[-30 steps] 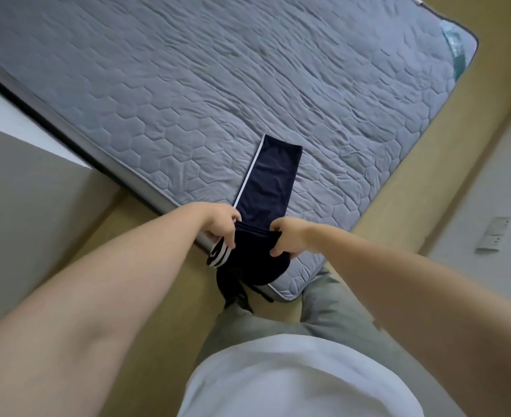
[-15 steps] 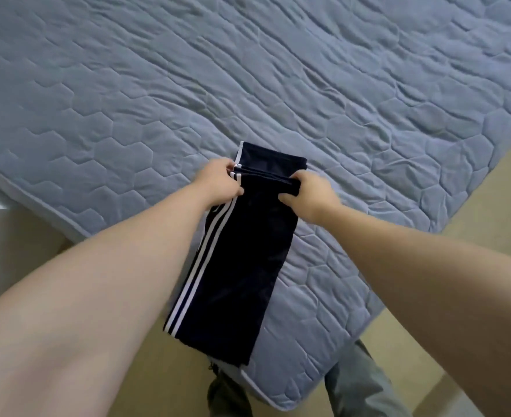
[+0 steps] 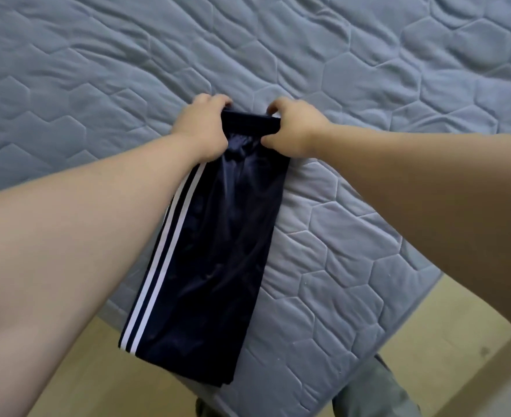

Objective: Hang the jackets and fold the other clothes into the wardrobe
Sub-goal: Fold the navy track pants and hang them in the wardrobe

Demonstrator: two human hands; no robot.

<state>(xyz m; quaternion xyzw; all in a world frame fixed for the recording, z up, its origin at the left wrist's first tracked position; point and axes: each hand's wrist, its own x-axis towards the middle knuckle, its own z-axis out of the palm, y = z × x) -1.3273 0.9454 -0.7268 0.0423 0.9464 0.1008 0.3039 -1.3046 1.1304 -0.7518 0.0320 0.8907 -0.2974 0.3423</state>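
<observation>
Dark navy track pants with two white side stripes lie folded lengthwise on the grey quilted mattress, their near end reaching the mattress corner. My left hand grips the far left corner of the folded layer, fingers curled round the fabric edge. My right hand grips the far right corner the same way. Both hands hold the fabric at the far end of the pants, close to the mattress surface. No jacket or wardrobe is in view.
The mattress corner points toward me at the bottom. Tan floor shows on both sides of it. My grey-green trouser legs stand at the bottom edge next to the mattress corner.
Both hands have carried the near end of the pants up from the mattress edge and over onto the far end, doubling the garment. My view has moved in closer over the bed.
</observation>
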